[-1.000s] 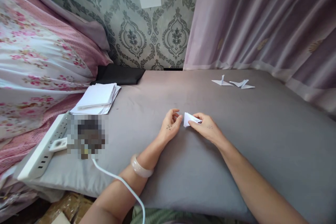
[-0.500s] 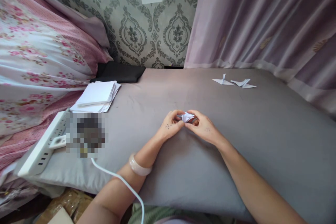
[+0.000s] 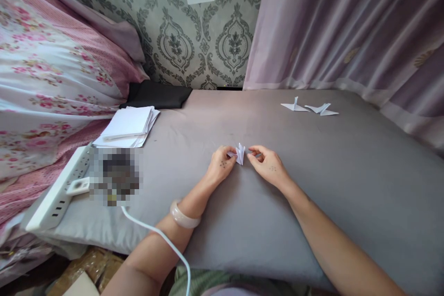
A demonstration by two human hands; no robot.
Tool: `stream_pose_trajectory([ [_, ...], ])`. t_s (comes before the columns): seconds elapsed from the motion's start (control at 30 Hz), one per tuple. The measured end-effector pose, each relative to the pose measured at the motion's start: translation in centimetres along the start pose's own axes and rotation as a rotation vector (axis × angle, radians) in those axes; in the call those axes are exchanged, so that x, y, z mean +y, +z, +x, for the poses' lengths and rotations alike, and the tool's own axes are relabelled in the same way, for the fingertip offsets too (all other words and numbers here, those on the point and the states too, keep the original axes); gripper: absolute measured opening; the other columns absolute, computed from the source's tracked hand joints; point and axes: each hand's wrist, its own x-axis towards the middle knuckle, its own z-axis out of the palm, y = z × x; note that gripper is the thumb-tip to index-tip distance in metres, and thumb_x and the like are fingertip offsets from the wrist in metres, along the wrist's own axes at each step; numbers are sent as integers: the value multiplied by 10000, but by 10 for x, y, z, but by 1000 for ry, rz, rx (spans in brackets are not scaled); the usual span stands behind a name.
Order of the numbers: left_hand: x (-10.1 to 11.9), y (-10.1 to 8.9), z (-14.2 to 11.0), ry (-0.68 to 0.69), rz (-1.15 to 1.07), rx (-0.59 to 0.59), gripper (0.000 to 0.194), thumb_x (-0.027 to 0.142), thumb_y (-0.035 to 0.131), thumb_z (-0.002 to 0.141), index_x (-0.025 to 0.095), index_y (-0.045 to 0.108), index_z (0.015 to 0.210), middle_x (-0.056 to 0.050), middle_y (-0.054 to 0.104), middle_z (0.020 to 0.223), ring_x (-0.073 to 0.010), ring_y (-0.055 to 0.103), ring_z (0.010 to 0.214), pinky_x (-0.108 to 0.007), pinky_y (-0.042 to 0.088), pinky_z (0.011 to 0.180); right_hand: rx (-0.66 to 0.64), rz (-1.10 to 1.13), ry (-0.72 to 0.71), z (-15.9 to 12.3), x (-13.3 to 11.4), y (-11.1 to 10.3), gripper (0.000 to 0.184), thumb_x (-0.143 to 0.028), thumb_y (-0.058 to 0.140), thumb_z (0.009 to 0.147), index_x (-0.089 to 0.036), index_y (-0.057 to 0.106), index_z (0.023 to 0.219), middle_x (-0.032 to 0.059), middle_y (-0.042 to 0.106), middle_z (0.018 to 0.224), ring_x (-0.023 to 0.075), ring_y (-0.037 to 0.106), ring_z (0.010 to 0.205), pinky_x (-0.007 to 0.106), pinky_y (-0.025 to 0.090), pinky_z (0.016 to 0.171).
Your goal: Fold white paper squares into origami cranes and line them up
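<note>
A small folded white paper crane (image 3: pixel 240 154) is held up over the grey cloth in the middle of the view. My left hand (image 3: pixel 222 164) pinches its left side between thumb and fingers. On the other side, my right hand (image 3: pixel 267 162) hovers close to the crane, its fingers curved and the thumb a little apart from the index finger. A narrow gap seems to lie between these fingertips and the paper. Two finished paper cranes, one on the left (image 3: pixel 294 105) and one on the right (image 3: pixel 322 109), rest at the back right of the cloth.
A stack of white paper (image 3: pixel 128 125) lies at the left, with a black folder-like item (image 3: pixel 157 95) behind it. Nearer stands a white power strip (image 3: pixel 57 194) beside a blurred-out patch. A white cable (image 3: pixel 156 233) crosses over my left forearm. Curtains hang on both sides.
Both hands were around the paper, partly covering it. My right hand has drawn slightly off to the right, and the crane has turned, now showing upright points.
</note>
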Motion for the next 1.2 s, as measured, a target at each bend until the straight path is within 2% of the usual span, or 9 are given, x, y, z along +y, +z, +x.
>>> stream_pose_trajectory([
  [0.13,3,0,-2,83,68,18,152,114,553,774,157,664,868,-43,649,878,-133,597,754,-251,476,721,23,63,-39,0,-3,6,389,-410,634,777,-204,623,1107,49,675,1037,116,614,663,291,499,723],
  [0.27,1,2,-2,160,156,-4,185,76,545,783,168,670,884,-62,629,990,-147,594,833,-272,482,779,46,81,-68,2,-1,13,298,-355,601,800,-203,633,1055,49,682,1013,120,625,680,276,496,714],
  [0.4,-3,3,-5,233,405,47,206,147,621,799,216,697,977,-105,520,1280,-276,466,1165,-446,385,986,79,10,-73,2,0,13,230,-310,570,807,-203,637,999,34,692,951,125,627,680,271,478,711],
  [0.47,-2,2,-6,256,518,46,201,190,629,817,249,700,995,-91,489,1341,-317,381,1244,-509,315,1017,104,-63,-50,2,1,11,201,-297,563,804,-208,641,966,27,693,907,141,629,709,279,468,718],
  [0.67,1,1,-4,297,529,-97,213,190,477,912,216,683,962,-72,641,1112,-249,507,1054,-409,383,916,103,-224,-44,2,11,7,133,-254,583,789,-208,679,868,46,646,958,172,605,830,305,445,776],
  [0.83,-2,3,-6,367,435,-110,286,55,459,826,158,666,994,-103,631,1062,-214,549,970,-350,433,912,80,-447,-194,-1,12,7,139,-274,598,841,-240,725,886,57,645,1004,232,530,993,357,382,854],
  [0.9,-3,3,-7,360,382,-79,316,15,470,769,137,667,983,-113,627,1062,-212,554,982,-339,440,925,42,-501,-244,-3,11,8,172,-260,560,882,-251,725,930,53,664,996,231,526,995,368,353,860],
  [1.0,-4,2,-7,342,331,-85,278,29,466,785,153,673,922,-99,633,1042,-205,568,982,-345,445,928,13,-517,-300,-5,7,10,201,-249,520,915,-250,719,950,51,673,977,209,547,972,360,329,878],
  [1.2,-4,0,0,329,330,-144,183,94,487,829,160,654,862,-97,626,1003,-202,574,949,-355,442,916,3,-550,-255,-8,-1,16,182,-247,521,909,-227,701,920,51,668,983,199,581,935,332,344,834],
])
